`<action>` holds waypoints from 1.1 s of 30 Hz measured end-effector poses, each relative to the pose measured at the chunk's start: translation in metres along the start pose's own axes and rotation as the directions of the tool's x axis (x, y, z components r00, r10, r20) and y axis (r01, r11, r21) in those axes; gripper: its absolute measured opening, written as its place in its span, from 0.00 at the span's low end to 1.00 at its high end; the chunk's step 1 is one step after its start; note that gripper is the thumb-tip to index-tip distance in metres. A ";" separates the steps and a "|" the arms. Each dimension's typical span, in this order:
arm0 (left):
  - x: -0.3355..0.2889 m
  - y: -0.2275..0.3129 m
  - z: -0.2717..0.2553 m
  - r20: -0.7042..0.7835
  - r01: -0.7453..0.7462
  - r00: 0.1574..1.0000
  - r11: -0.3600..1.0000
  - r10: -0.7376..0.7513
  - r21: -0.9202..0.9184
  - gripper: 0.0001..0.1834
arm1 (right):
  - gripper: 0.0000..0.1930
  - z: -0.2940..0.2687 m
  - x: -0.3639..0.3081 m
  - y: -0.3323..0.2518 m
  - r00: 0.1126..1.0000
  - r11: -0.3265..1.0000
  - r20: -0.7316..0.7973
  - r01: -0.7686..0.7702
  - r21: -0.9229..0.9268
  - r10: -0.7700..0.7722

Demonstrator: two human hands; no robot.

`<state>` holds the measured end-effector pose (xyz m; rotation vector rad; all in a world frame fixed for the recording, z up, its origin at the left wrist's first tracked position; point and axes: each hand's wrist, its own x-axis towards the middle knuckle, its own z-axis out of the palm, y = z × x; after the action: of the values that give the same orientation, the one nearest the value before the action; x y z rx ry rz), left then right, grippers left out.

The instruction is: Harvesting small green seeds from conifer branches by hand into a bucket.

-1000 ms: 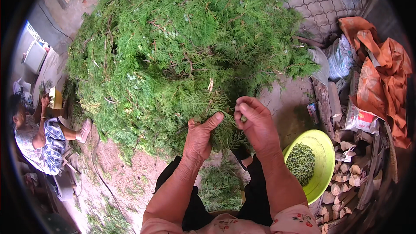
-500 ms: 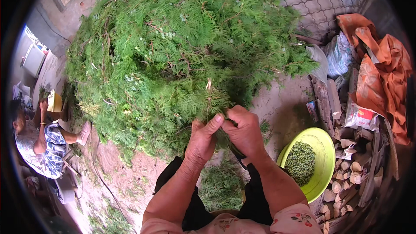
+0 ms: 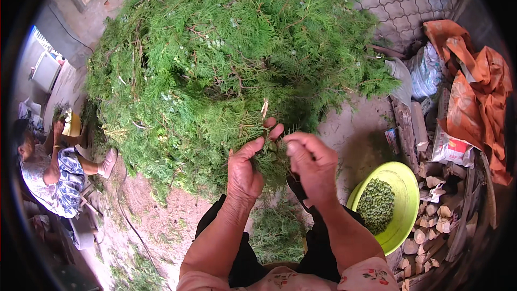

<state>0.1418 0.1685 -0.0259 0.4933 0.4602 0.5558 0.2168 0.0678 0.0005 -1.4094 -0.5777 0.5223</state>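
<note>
Two bare hands work at the near edge of a large heap of green conifer branches piled on the dirt ground. The left hand pinches a green sprig between thumb and fingers, while the right hand curls its fingertips onto the same sprig. A yellow-green bowl of small green cones sits just right of the right forearm, beside stacked firewood. Another person sits by the heap's left edge.
</note>
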 end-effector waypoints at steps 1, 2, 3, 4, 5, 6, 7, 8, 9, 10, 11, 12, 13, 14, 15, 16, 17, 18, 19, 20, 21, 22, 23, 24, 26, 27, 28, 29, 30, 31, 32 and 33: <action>0.000 0.000 -0.004 0.031 0.054 0.998 0.997 -0.053 -0.058 0.21 | 0.06 -0.002 0.005 0.001 1.000 1.000 -0.028 0.009 0.006 -0.009; 0.000 0.000 -0.003 0.072 0.114 0.992 0.987 -0.106 -0.115 0.21 | 0.06 -0.006 0.008 0.002 0.999 1.000 -0.032 0.011 0.004 -0.011; 0.001 -0.001 -0.001 0.076 0.117 0.991 0.986 -0.109 -0.115 0.21 | 0.06 -0.011 0.010 0.004 1.000 1.000 -0.022 -0.010 -0.021 0.009; 0.001 -0.002 0.001 0.060 0.112 0.993 0.985 -0.104 -0.131 0.21 | 0.07 -0.013 0.012 0.004 0.999 0.998 -0.012 -0.031 -0.046 0.030; 0.002 -0.002 0.000 0.039 0.103 0.994 0.984 -0.099 -0.147 0.21 | 0.07 -0.013 0.013 0.006 0.999 0.998 -0.012 -0.033 -0.045 0.032; 0.002 -0.003 -0.001 0.037 0.104 0.994 0.984 -0.099 -0.146 0.21 | 0.09 -0.012 0.014 0.007 0.994 0.980 0.071 0.099 -0.171 -0.088; 0.003 -0.003 -0.002 0.029 0.093 0.996 0.989 -0.090 -0.112 0.21 | 0.12 -0.011 0.015 0.008 0.967 0.931 0.167 0.235 -0.281 -0.194; 0.003 -0.004 -0.001 0.025 0.084 0.996 0.993 -0.082 -0.077 0.21 | 0.12 -0.010 0.014 0.010 0.967 0.930 0.165 0.234 -0.283 -0.193; 0.003 -0.004 0.000 0.026 0.085 0.996 0.993 -0.084 -0.078 0.21 | 0.14 -0.009 0.012 0.011 0.959 0.897 0.182 0.270 -0.350 -0.218; 0.003 -0.004 0.002 0.053 0.087 0.995 0.993 -0.083 -0.081 0.21 | 0.17 -0.008 0.011 0.012 0.950 0.857 0.200 0.304 -0.415 -0.240; 0.002 -0.004 0.003 0.078 0.087 0.994 0.993 -0.081 -0.084 0.21 | 0.16 -0.007 0.011 0.009 0.946 0.858 0.234 0.307 -0.411 -0.226; 0.002 -0.003 0.001 0.077 0.087 0.994 0.993 -0.081 -0.083 0.21 | 0.16 -0.007 0.012 0.009 0.946 0.859 0.234 0.306 -0.410 -0.226; 0.002 -0.003 0.000 0.052 0.086 0.995 0.994 -0.083 -0.069 0.20 | 0.13 -0.008 0.014 0.011 0.941 0.870 0.229 0.321 -0.374 -0.249; 0.002 -0.003 -0.002 0.026 0.086 0.996 0.995 -0.085 -0.057 0.19 | 0.12 -0.008 0.015 0.012 0.936 0.879 0.223 0.335 -0.338 -0.271; 0.001 -0.003 -0.001 0.025 0.086 0.996 0.995 -0.084 -0.057 0.19 | 0.12 -0.008 0.015 0.012 0.937 0.880 0.224 0.334 -0.338 -0.270; 0.000 -0.002 0.003 -0.015 0.084 0.996 0.995 -0.085 -0.059 0.18 | 0.10 -0.008 0.015 0.010 0.959 0.931 0.180 0.261 -0.256 -0.220; -0.001 -0.003 0.006 -0.051 0.084 0.995 0.995 -0.087 -0.062 0.17 | 0.08 -0.009 0.015 0.008 0.976 0.967 0.140 0.189 -0.170 -0.166; 0.000 -0.003 0.006 -0.049 0.085 0.995 0.994 -0.088 -0.064 0.17 | 0.08 -0.011 0.015 0.006 0.976 0.966 0.139 0.190 -0.173 -0.167; 0.001 -0.005 0.005 -0.089 0.102 0.990 0.990 -0.111 -0.097 0.16 | 0.07 -0.014 0.015 0.003 0.995 0.994 0.088 0.048 -0.097 -0.040; 0.001 -0.005 0.003 -0.131 0.114 0.983 0.985 -0.131 -0.129 0.15 | 0.06 -0.015 0.015 0.002 0.994 0.996 0.050 -0.092 -0.010 0.092; 0.002 -0.005 -0.002 -0.130 0.112 0.983 0.985 -0.129 -0.128 0.15 | 0.06 -0.018 0.016 0.006 0.992 0.988 0.068 -0.109 0.107 0.103; 0.005 -0.004 -0.011 -0.122 0.125 0.982 0.983 -0.142 -0.135 0.14 | 0.06 -0.018 0.017 0.005 0.992 0.988 0.069 -0.108 0.107 0.101; 0.006 -0.004 -0.011 -0.111 0.141 0.981 0.979 -0.158 -0.144 0.13 | 0.06 -0.018 0.018 0.004 0.991 0.969 0.048 -0.131 0.210 0.124; 0.006 -0.004 -0.008 -0.108 0.143 0.981 0.979 -0.159 -0.145 0.13 | 0.06 -0.019 0.018 0.003 0.988 0.939 0.030 -0.150 0.310 0.148; 0.001 -0.003 0.002 -0.128 0.065 0.989 0.998 -0.067 -0.019 0.12 | 0.07 -0.017 0.019 0.005 0.993 0.953 0.000 -0.110 0.283 0.115; 0.000 -0.004 0.004 -0.129 0.063 0.989 0.998 -0.065 -0.019 0.12 | 0.08 -0.015 0.019 0.006 0.996 0.964 -0.027 -0.072 0.258 0.082; -0.003 -0.006 0.005 -0.084 0.079 0.994 0.997 -0.076 0.024 0.13 | 0.08 -0.011 0.018 0.004 0.996 0.963 -0.025 -0.073 0.259 0.082; -0.005 -0.008 0.006 -0.037 0.093 0.995 0.993 -0.091 0.067 0.13 | 0.08 -0.006 0.016 0.000 0.994 0.978 -0.061 -0.072 0.197 0.086; -0.006 -0.009 0.007 -0.037 0.094 0.995 0.993 -0.091 0.066 0.13 | 0.09 -0.004 0.015 -0.002 0.992 0.988 -0.096 -0.074 0.135 0.087; -0.007 -0.011 0.008 0.001 0.090 0.996 0.989 -0.091 0.113 0.15 | 0.09 -0.004 0.014 -0.001 0.992 0.988 -0.096 -0.074 0.134 0.088; -0.008 -0.011 0.009 0.041 0.085 0.995 0.983 -0.092 0.161 0.17 | 0.09 -0.004 0.014 0.000 0.991 0.991 -0.082 -0.099 0.086 0.106; -0.010 -0.008 0.012 0.060 0.075 0.994 0.978 -0.088 0.196 0.16 | 0.09 -0.004 0.014 0.001 0.990 0.992 -0.068 -0.123 0.037 0.125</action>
<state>0.1441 0.1530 -0.0183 0.6747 0.4696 0.4156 0.2299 0.0735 0.0000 -1.4334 -0.4248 0.5765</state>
